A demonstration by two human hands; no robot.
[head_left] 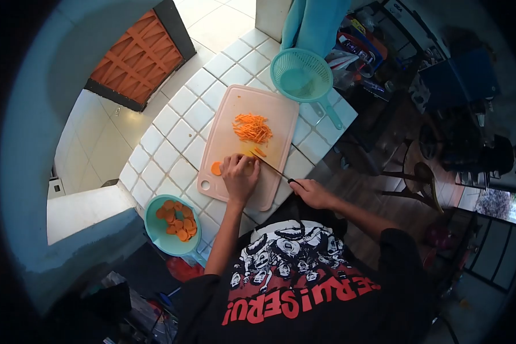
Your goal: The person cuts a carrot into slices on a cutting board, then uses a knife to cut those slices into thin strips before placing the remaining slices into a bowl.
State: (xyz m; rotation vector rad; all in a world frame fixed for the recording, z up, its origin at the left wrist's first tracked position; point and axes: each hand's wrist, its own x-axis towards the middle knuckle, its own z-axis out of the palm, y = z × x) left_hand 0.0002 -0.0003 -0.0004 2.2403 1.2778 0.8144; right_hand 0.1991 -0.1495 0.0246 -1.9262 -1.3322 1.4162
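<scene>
- Lying along a ten-to-four o'clock axis, the knife (pixel 276 171) is clasped by the right hand (pixel 311 194).
- The left hand (pixel 240 178) is set, fingers bent, beside the blade tip; whether anything is pinched cannot be told.
- On the cutting board (pixel 223 126), shredded carrot (pixel 252 129) is positioned at twelve o'clock from the left hand, the nearer.

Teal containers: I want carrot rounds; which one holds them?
The near left container, where carrot rounds lie inside; the far right container, by the cutting board's far end, shows none.
</scene>
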